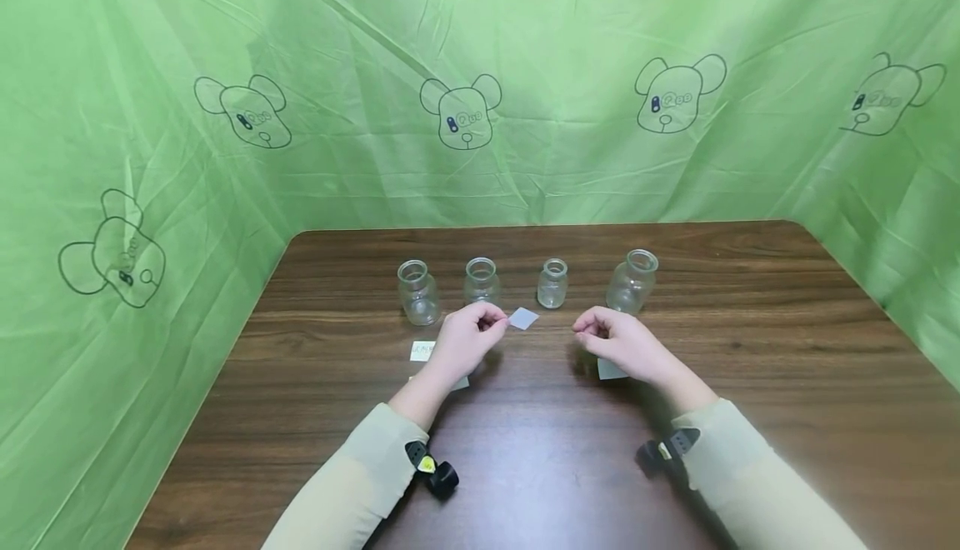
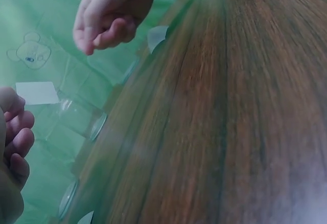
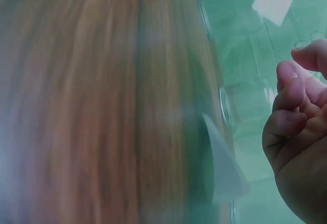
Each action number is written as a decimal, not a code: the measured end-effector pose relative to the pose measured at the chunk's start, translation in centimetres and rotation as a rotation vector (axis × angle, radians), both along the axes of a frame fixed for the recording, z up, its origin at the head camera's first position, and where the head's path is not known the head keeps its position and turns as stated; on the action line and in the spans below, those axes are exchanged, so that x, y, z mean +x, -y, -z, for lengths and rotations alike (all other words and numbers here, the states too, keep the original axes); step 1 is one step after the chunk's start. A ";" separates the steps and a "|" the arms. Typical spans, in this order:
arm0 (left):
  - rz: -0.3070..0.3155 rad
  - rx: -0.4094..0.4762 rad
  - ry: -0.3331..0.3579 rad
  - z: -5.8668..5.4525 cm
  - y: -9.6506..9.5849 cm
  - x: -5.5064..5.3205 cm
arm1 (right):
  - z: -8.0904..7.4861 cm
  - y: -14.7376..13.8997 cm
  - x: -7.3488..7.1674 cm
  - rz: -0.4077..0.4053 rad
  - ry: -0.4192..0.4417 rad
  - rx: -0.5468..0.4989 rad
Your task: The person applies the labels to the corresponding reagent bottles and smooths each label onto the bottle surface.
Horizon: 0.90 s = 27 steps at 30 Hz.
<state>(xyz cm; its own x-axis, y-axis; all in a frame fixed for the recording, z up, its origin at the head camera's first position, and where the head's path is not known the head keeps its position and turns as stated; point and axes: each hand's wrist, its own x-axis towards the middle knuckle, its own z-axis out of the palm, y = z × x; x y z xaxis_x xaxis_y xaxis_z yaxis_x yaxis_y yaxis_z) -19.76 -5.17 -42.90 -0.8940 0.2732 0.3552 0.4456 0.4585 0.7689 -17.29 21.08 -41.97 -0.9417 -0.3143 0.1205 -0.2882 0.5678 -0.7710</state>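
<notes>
My left hand [image 1: 467, 340] pinches a small white paper slip [image 1: 524, 317] by one corner between thumb and forefinger, above the table. The slip [image 2: 37, 93] also shows beyond the fingertips in the left wrist view. To the right, apart from the slip, my right hand [image 1: 621, 342] hovers with loosely curled fingers and nothing between them. Beneath that hand a second paper slip [image 1: 611, 369] lies on the table, partly covered. Near my left wrist lie a slip with handwriting [image 1: 422, 351] and another slip [image 1: 461, 383], mostly hidden by the forearm.
Across the table's [image 1: 787, 308] back part stand glass jars without lids: a leftmost jar [image 1: 420, 298], one behind the left hand [image 1: 482, 282], a smaller jar [image 1: 552, 288] and a wide jar [image 1: 632, 285] behind the right hand. Green cloth [image 1: 555, 175] surrounds the table.
</notes>
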 end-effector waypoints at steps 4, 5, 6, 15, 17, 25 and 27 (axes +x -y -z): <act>-0.003 -0.030 -0.003 -0.2 -1.0 -0.2 | -0.8 1.2 0.1 0.009 0.023 -0.041; 0.001 -0.040 -0.004 -0.3 -1.3 -0.3 | -1.3 1.5 0.3 0.011 0.028 -0.051; 0.009 -0.050 -0.006 -0.4 -1.7 -0.4 | -1.8 1.8 0.5 0.015 0.034 -0.063; 0.120 -0.145 -0.070 -0.9 -5.0 -0.9 | -3.5 2.1 1.2 0.052 0.069 -0.163; 0.143 -0.167 -0.067 -0.9 -5.6 -0.8 | -2.4 1.5 0.7 0.046 0.075 -0.193; 0.206 -0.277 -0.043 -0.8 -7.4 -0.6 | 0.1 0.0 -0.4 0.136 0.096 -0.219; 0.216 -0.290 -0.047 -0.7 -7.7 -0.6 | 0.2 0.0 -0.4 0.161 0.096 -0.212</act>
